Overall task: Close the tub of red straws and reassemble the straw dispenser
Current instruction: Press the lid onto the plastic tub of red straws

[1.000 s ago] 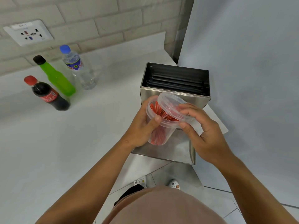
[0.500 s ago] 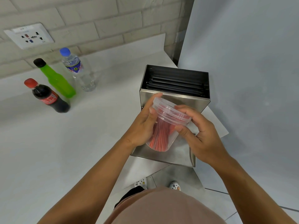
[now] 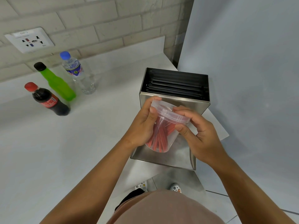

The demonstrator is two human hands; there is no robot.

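the left hand [image 3: 142, 125] wraps the tub [image 3: 163, 135] from the side, thumb up against the lid [image 3: 168, 110]; the right hand [image 3: 199, 135] grips the other side, fingers [image 3: 182, 111] curled over the lid's edge and thumb under the rim, as if pinching it down. so both hands are closed on the tub, holding it tilted in the air over the steel dispenser [image 3: 173, 101]. the red straws [image 3: 159, 138] lie slanted inside the clear wall. the lid sits on the mouth and looks level with the rim, though whether it has snapped shut all round i cannot tell. behind the hands the dispenser's top is open, black straws [image 3: 176, 85] showing in rows, and its own cover is not clearly in view. by my reckoning the tub is almost closed; left are setting it down and putting the dispenser together. three bottles [image 3: 56, 84] stand well apart on the counter [image 3: 64, 151] to the left.
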